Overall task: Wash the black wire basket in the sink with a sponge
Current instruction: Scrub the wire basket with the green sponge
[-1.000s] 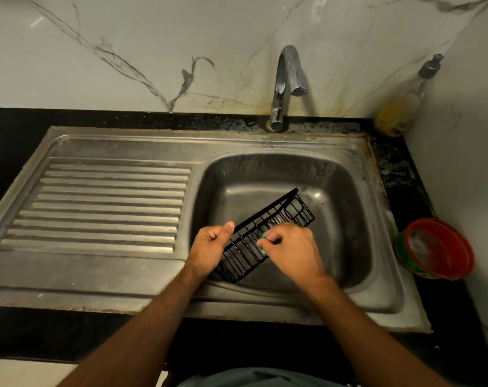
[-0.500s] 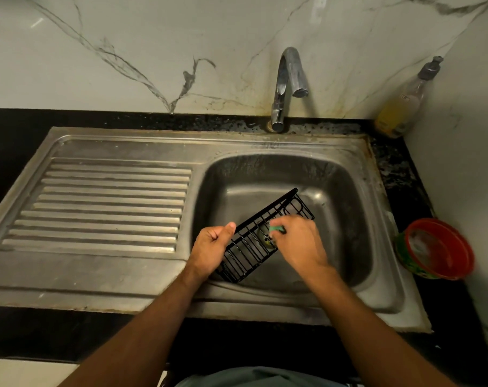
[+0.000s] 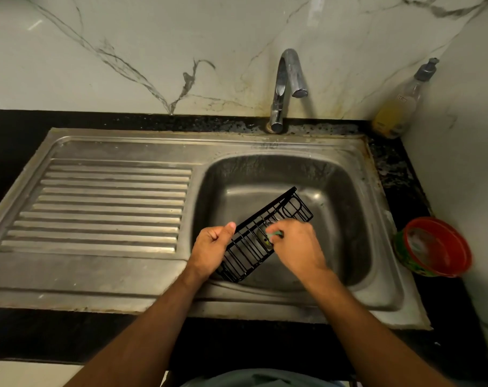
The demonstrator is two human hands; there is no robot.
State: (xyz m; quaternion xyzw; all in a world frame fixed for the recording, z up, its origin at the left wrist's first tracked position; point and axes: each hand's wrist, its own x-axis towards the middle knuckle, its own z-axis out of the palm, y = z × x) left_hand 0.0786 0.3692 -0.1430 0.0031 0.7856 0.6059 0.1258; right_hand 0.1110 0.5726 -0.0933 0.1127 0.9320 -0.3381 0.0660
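Observation:
A black wire basket (image 3: 254, 241) is held tilted over the steel sink bowl (image 3: 348, 219), its long side running from lower left to upper right. My left hand (image 3: 213, 247) grips the basket's near left edge, thumb up along the rim. My right hand (image 3: 295, 247) holds a green sponge (image 3: 276, 234) against the basket's wires near its middle; only a sliver of the sponge shows between the fingers. The far end of the basket (image 3: 298, 208) is uncovered.
A chrome tap (image 3: 286, 88) stands behind the bowl, with no water running. A ribbed steel drainboard (image 3: 106, 205) lies to the left. A soap pump bottle (image 3: 399, 107) stands in the back right corner. A red and green tub (image 3: 435, 247) sits on the black counter right of the sink.
My right hand with the sponge slid up along the basket wires toward its far end, then came back slightly toward the middle. My left hand and the basket stayed almost still.

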